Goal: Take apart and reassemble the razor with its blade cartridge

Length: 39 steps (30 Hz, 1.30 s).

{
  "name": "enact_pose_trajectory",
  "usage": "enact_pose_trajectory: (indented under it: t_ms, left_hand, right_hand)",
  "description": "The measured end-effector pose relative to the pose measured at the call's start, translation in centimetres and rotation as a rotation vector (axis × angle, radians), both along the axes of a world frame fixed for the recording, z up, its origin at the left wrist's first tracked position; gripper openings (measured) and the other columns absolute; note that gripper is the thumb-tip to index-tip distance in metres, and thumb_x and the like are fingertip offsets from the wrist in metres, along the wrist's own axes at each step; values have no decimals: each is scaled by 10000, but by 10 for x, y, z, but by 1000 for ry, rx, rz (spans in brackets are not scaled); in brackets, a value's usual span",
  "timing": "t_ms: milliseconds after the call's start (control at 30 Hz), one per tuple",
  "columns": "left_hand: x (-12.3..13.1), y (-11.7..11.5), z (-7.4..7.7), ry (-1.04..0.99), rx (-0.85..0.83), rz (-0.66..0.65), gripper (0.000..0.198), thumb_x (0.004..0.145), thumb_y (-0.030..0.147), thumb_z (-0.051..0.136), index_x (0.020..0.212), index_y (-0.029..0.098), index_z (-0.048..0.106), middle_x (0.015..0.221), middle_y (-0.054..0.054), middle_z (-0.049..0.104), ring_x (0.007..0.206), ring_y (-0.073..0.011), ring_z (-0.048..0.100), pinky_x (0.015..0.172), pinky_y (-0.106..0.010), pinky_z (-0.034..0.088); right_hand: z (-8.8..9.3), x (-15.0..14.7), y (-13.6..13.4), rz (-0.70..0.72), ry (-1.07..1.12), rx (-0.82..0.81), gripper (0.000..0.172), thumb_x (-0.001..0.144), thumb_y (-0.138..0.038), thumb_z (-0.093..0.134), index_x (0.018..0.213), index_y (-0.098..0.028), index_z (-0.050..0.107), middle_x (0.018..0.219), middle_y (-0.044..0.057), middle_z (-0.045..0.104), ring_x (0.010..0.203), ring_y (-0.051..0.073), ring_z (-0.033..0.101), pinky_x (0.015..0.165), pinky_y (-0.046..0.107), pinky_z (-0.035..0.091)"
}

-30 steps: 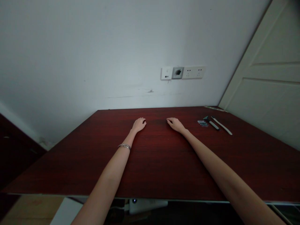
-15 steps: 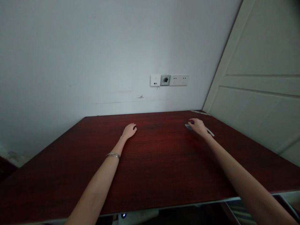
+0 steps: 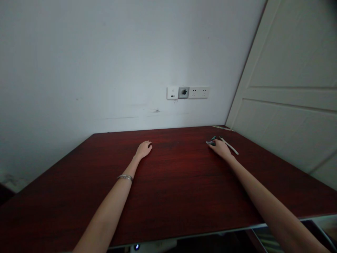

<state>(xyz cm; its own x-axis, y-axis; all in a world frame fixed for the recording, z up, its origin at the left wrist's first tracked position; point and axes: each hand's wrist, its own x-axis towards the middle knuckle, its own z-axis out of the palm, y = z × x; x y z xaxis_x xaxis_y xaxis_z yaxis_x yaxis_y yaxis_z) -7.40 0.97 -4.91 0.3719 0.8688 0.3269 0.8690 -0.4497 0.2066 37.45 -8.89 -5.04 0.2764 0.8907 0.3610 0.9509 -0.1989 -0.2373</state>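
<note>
left hand [image 3: 143, 149]: bare | right hand [image 3: 219, 147]: bare | forearms: bare | left wrist: thin silver metal bangle [image 3: 125, 177], plain band

Deep red-brown across the table [image 3: 171, 182], streaked with fine darker wood grain. Plain whitish grey on the wall [image 3: 105, 63] at twelve o'clock, with one small dark scuff [image 3: 156, 110]. White on the socket strip [image 3: 188, 92], grey on one plate within it. Off-white on the door [image 3: 289, 88] at two o'clock. Silver on the bracelet [image 3: 125, 177] at eleven o'clock. Black on the small piece [image 3: 211, 142] at one o'clock on the table; pale cream on the thin stick [image 3: 229, 145] just beside.
</note>
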Motion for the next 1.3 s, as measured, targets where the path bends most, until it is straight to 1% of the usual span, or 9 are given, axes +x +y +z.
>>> enact_pose_trajectory:
  t_ms: [233,400,533,600,800,933,1067,1200,1300]
  left_hand:
    - [-1,0,0,-5,-7,-4,447,867,290,370,1208,74,563,1300,-151,513,1240,-244,439,1046,-346,320]
    - [1,-2,2,4,2,-2,425,861,272,382,1191,84,574,1286,-145,528,1232,-241,447,1042,-344,322]
    - [6,-3,5,-25,-3,21,398,837,253,431,1183,119,575,1249,-122,563,1188,-237,488,1014,-335,352]
    - [14,-4,8,-54,-17,5,434,815,273,479,1212,112,547,1250,-134,558,1173,-250,499,1000,-342,366]
    - [55,-25,25,-197,-35,-225,722,755,408,596,1356,86,356,1376,-169,414,1264,-266,395,1052,-363,315]
    - [81,-43,36,-323,-17,-340,876,694,495,653,1395,134,268,1348,-152,440,1242,-257,414,1036,-374,339]
    - [93,-52,39,-414,-40,-357,831,662,460,695,1351,166,336,1310,-145,468,1201,-272,452,1006,-397,370]
    - [96,-50,37,-471,-27,-359,708,670,370,701,1286,169,417,1273,-136,496,1163,-271,483,989,-403,383]
    - [95,-47,35,-498,-27,-373,651,686,324,689,1268,183,433,1256,-124,516,1146,-265,498,979,-411,389]
  right_hand:
    - [-3,-4,-1,-29,13,83,392,796,-389,547,1030,-85,627,951,169,670,875,263,632,753,313,452]
    - [7,-23,4,11,52,174,392,793,-391,556,1059,-109,615,960,143,675,879,249,633,756,301,456]
    - [24,-55,13,118,72,229,390,787,-393,569,1054,-110,613,963,134,676,879,237,635,759,291,458]
    - [33,-78,15,171,85,251,385,783,-387,577,1048,-110,613,963,133,675,876,234,636,763,292,460]
    - [56,-146,9,336,132,276,375,774,-367,598,1058,-123,607,984,124,670,886,229,632,777,294,464]
    - [61,-177,4,433,160,265,381,770,-336,606,1082,-117,594,988,124,664,881,220,624,787,293,461]
    - [61,-193,2,469,156,239,391,762,-319,610,1091,-109,589,975,132,656,874,223,618,774,297,459]
    - [60,-197,2,468,153,244,339,766,-310,605,1057,-136,603,959,121,654,856,212,614,763,294,456]
    - [59,-198,3,473,164,266,336,762,-301,612,1058,-142,602,953,117,653,858,210,610,768,299,455]
